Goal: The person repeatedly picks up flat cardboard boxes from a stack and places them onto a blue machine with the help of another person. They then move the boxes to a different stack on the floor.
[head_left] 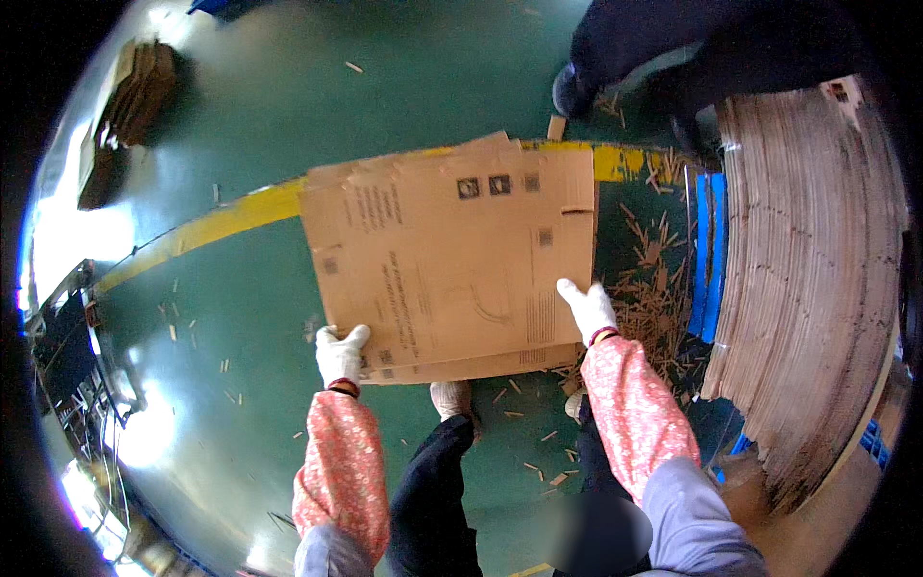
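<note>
Both my hands, in white gloves, grip a batch of flat brown cardboard sheets out in front of me, above the floor. Dark print and small square marks show on the top sheet, and a slot is cut near its right edge. My left hand holds the near left corner, thumb on top. My right hand grasps the right edge toward the near corner, its thumb also on top. The fingers under the cardboard are hidden. Several sheet edges stick out unevenly at the far and near sides.
At the right stands a tall stack of cardboard sheets, with blue bars beside it. Cardboard scraps litter the green floor, which a yellow line crosses. Another person's dark-clothed legs are at the far right. More cardboard lies far left.
</note>
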{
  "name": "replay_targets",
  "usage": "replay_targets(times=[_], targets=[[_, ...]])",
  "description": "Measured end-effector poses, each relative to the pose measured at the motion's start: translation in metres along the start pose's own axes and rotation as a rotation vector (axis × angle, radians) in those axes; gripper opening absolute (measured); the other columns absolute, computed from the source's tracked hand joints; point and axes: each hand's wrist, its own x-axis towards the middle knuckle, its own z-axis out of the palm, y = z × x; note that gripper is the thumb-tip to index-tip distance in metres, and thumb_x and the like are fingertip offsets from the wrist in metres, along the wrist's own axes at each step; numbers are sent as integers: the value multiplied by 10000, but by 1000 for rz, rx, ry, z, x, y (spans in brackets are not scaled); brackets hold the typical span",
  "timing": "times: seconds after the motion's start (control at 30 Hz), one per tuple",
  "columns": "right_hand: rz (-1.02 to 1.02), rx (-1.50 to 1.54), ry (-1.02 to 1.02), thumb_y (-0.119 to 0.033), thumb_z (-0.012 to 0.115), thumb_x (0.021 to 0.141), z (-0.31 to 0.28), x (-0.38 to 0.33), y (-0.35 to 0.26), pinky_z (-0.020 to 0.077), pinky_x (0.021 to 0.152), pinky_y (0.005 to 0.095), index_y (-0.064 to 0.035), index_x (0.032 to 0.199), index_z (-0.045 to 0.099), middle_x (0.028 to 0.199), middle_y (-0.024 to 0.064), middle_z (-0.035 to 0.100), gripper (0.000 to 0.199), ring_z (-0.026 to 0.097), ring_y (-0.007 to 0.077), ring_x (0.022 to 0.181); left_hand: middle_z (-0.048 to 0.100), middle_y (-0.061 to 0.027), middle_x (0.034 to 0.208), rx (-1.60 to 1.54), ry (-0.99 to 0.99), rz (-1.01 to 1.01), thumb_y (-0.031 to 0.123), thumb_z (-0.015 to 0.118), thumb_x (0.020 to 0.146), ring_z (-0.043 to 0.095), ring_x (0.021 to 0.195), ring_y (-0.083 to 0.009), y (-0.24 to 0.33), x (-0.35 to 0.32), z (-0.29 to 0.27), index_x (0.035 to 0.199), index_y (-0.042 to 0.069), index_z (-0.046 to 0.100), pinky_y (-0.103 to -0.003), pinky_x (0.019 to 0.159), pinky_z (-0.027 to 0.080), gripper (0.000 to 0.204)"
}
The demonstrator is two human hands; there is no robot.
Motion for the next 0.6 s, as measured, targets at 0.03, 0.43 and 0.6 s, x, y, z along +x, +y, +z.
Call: replay_targets(times=[0.03,0.43,0.6], targets=[[12,-44,-33,-573,791,798,-2,2,2,509,954,442,96,1183,642,1177,251,704,787,677,366,1103,719,-130,1027,-35,11,-18,128,840,797,689,876,-192,0,1,2,1093,-11,624,-341,754,566,392],[55,322,70,-420,755,893,-209,-213,-46,359,1156,420,111,1460,403,1508,285,459,854,458,347,1406,705,-207,1093,128,164,263,174,767,768,699,944,-302,158,-173,-107,1189,-52,619,-425,854,569,500],[294,1416,198,-567,637,924,-357,-338,19,419,844,398,-137,1297,493,1101,45,506,587,506,188,995,640,-256,1189,-92,-67,239,135,695,839,660,995,-297,235,-302,-124,1343,-117,506,-421,867,557,594]])
